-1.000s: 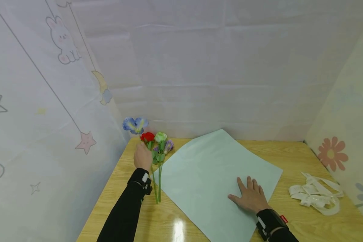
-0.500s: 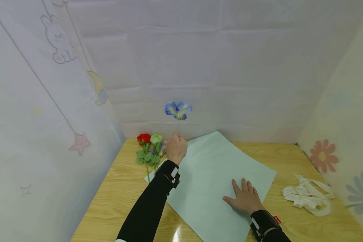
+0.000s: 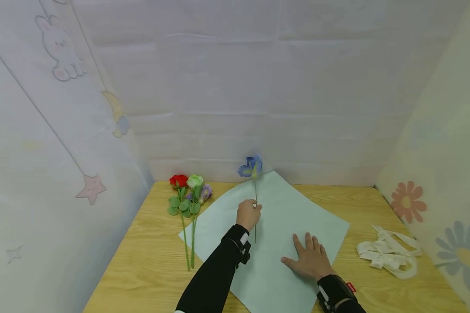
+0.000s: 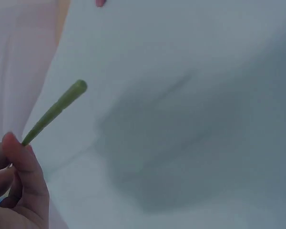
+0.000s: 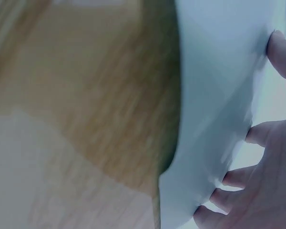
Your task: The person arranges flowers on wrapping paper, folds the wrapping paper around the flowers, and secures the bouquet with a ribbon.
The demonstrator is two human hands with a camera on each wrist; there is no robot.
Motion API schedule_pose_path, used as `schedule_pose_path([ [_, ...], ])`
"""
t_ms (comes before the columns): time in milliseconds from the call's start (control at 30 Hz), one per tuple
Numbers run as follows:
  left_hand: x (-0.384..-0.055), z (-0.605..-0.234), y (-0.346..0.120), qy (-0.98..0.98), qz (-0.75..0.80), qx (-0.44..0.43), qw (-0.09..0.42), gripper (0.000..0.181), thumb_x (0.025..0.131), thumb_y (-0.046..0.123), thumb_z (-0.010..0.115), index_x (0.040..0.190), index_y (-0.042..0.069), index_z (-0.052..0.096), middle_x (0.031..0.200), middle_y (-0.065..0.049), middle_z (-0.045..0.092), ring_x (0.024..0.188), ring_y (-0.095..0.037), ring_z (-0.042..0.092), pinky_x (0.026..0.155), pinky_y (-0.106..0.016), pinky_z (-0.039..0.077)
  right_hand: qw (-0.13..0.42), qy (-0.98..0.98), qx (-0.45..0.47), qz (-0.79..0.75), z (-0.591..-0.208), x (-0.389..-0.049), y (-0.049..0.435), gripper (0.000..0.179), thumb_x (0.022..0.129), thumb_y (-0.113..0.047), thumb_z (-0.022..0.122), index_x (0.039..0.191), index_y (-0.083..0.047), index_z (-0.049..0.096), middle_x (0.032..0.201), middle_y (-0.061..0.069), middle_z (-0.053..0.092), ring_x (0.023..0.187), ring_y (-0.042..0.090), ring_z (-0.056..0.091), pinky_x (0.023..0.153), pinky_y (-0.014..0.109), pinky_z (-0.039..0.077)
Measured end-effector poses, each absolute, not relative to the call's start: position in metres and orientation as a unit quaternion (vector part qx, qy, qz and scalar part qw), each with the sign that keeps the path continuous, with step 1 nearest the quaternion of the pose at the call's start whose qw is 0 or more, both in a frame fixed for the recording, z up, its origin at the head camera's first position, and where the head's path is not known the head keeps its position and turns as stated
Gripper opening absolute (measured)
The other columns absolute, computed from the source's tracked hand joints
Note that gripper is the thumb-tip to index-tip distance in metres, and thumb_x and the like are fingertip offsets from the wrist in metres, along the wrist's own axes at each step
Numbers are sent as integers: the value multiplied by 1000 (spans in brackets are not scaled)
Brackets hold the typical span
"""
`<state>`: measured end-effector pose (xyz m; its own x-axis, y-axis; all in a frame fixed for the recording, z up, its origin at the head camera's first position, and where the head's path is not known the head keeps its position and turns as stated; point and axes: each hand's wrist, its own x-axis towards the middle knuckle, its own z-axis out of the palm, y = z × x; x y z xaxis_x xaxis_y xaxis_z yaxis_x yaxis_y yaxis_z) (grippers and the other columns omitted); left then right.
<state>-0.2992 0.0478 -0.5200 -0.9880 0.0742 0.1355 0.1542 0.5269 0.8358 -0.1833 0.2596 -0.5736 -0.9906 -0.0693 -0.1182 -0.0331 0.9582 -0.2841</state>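
Observation:
My left hand point(image 3: 248, 214) pinches the thin green stem of a blue iris point(image 3: 251, 167) between thumb and fingers. The flower points to the back wall, and its stem runs over a pale green sheet of wrapping paper point(image 3: 282, 256). In the left wrist view, the stem's cut end point(image 4: 78, 87) juts past the fingertips, and a shadow of hand and stem falls on the paper. My right hand point(image 3: 310, 260) rests on the right side of the sheet with fingers spread. From the right wrist, its fingertips point(image 5: 257, 132) touch the paper near a lifted edge.
Left of the paper lie a red rose point(image 3: 178, 181), a pale green rose point(image 3: 195, 181) and a purple flower point(image 3: 205, 192), stems toward me. A loose heap of white ribbon point(image 3: 389, 252) sits on the wooden table point(image 3: 141, 269) at right. Printed cloth walls surround the table.
My left hand has carried the iris from beside the other flowers to the right, over the paper, and lowered it. My right hand stays on the sheet.

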Motion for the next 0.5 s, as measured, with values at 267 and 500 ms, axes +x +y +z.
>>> schedule_pose_path([
  [267,-293,-548,55,-887,-457,-53,-32,32,97,9,68,123,-10,66,89,-18,73,69,-24,70,64,-33,56,78,986,-20,-145,-562,-179,248,101,86,-72,63,152,2,42,153,45,23,140,66,18,109,76,18],
  [500,-285,-560,60,-909,-413,-49,-7,12,92,5,70,82,3,64,73,-11,62,59,-24,56,54,-35,43,78,988,-17,-130,-558,-177,246,98,87,-69,65,152,1,43,153,44,25,140,65,21,109,75,20],
])
